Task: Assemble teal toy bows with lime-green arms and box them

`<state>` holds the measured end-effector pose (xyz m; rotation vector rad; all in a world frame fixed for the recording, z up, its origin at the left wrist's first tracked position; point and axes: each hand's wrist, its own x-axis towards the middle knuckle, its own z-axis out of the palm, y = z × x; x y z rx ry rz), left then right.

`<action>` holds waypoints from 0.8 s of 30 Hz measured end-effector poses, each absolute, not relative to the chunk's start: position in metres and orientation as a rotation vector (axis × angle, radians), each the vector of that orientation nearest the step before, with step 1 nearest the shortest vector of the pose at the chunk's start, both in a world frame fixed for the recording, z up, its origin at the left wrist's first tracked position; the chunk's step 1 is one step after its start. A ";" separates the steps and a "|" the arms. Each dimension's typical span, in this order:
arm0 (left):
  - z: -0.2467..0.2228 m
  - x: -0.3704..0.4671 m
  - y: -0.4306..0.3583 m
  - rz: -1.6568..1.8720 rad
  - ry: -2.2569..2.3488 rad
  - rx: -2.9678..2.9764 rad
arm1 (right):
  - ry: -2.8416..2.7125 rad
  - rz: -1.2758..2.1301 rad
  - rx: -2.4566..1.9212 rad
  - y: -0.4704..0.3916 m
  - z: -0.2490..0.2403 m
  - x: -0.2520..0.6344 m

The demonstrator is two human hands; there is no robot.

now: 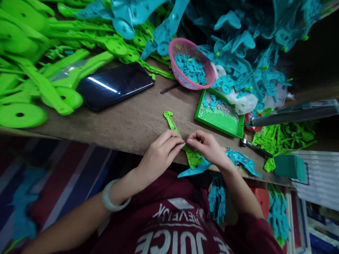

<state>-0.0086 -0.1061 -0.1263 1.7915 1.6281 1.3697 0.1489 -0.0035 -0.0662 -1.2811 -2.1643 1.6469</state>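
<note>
My left hand (165, 150) and my right hand (205, 145) meet over a long green plastic part (171, 121) at the table's front edge. The fingertips of both are pinched together, almost touching, around something too small to name. The green part's hooked end points away from me, and its wider end lies below my fingers. Under and beside my right hand is a blue curved plastic part (194, 170). Another blue part with metal bits (245, 162) lies to the right of my wrist.
A pink basket (174, 68) holds small blue pieces. Beside it, a green tray (219, 121) holds tiny metal pieces. A phone (116, 84) lies left among heaped green parts (60, 97). An electric screwdriver (293, 114) hangs at right, above a hammer-like tool (255, 146).
</note>
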 end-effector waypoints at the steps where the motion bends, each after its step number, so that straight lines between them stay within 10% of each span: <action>1: -0.126 -0.009 -0.106 1.384 1.638 1.819 | -2.132 1.673 -1.291 -0.003 -0.067 0.149; 13: -0.121 -0.014 -0.109 1.172 1.732 2.308 | -1.946 1.934 -1.344 0.002 -0.073 0.141; 24: -0.123 -0.011 -0.106 1.165 1.611 1.701 | -2.474 1.257 -0.816 -0.007 -0.074 0.148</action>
